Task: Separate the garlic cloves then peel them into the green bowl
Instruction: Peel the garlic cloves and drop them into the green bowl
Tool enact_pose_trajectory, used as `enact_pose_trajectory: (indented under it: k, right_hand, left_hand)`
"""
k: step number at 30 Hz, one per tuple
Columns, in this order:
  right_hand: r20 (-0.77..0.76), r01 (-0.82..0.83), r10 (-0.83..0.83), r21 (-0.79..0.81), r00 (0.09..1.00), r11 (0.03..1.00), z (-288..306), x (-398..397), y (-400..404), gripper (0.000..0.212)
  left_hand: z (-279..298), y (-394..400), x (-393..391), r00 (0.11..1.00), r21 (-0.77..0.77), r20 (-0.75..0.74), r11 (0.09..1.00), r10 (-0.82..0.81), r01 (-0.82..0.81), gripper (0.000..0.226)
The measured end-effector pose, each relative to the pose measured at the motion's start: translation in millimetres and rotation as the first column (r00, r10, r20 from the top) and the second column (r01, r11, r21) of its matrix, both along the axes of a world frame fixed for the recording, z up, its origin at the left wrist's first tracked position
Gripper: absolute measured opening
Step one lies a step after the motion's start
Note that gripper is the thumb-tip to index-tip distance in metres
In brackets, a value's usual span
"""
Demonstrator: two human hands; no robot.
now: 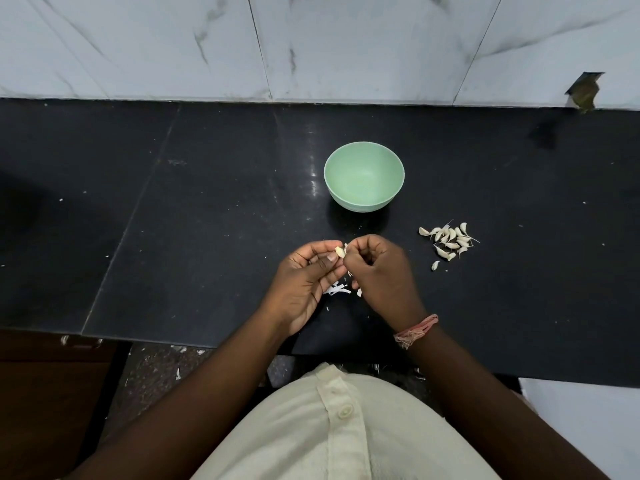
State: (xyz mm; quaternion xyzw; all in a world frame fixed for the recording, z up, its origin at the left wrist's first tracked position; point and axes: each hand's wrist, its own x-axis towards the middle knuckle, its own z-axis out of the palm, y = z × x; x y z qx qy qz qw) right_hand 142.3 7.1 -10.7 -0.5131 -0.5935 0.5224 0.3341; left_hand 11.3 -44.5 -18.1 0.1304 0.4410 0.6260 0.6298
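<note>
Left hand point(304, 271) grip pinches garlic clove point(340, 251) | right hand point(377, 268) fingertips pinch its skin | strip fully, then drop in empty green bowl point(363, 176), far on bench point(207, 220)

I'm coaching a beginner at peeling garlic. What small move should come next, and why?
Probably pull the loosened skin off with the right hand: both hands pinch one garlic clove, the green bowl looks empty, and peel scraps lie beneath the left hand.
</note>
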Motion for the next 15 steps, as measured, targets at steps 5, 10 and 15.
enact_pose_trajectory:
  k: [5, 10, 15]
  right_hand:
    - [0.042, 0.014, -0.016, 0.032, 0.999, 0.999, -3.9, -1.3, -0.2, 0.009]
    - [0.069, 0.027, -0.031, 0.063, 0.997, 0.998, -4.9, -2.7, -0.8, 0.008]
    - [0.117, 0.065, -0.080, 0.126, 0.990, 0.990, -3.4, -1.4, 0.7, 0.016]
  left_hand:
    - [2.3, 1.1, 2.8, 1.000, -0.002, 0.022, 1.000, 0.012, -0.012, 0.022]
    - [1.1, 3.2, 2.5, 0.998, -0.035, -0.011, 0.997, 0.067, -0.067, 0.018]
    - [1.7, 2.2, 0.5, 0.996, -0.069, -0.014, 0.993, 0.094, -0.094, 0.017]
